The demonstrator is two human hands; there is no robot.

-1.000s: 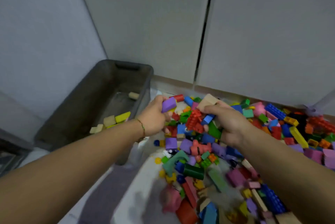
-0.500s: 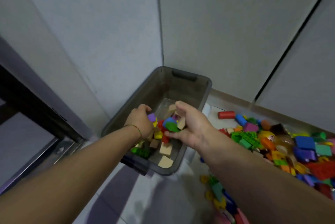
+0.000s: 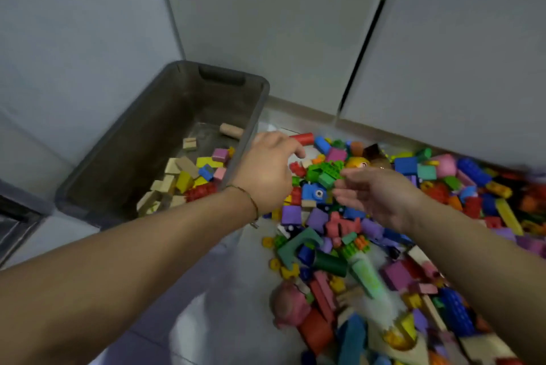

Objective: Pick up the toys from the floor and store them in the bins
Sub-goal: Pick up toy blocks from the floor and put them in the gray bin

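**Now that the handful's dumped: back at the pile**

Since 0.5 s ago, left hand [image 3: 266, 169] & right hand [image 3: 375, 196] have left the bin [image 3: 165, 116] (centre-left of frame) and hover over the toy pile [image 3: 322, 217], centre-right. Fingers on both are loose, nothing held. Dropped blocks [image 3: 189, 178] lie in the bin's near end. Most toys are still on the floor, so probably another grab cycle next.

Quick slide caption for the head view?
Open left hand and open right hand hover over the toy pile beside the grey bin.
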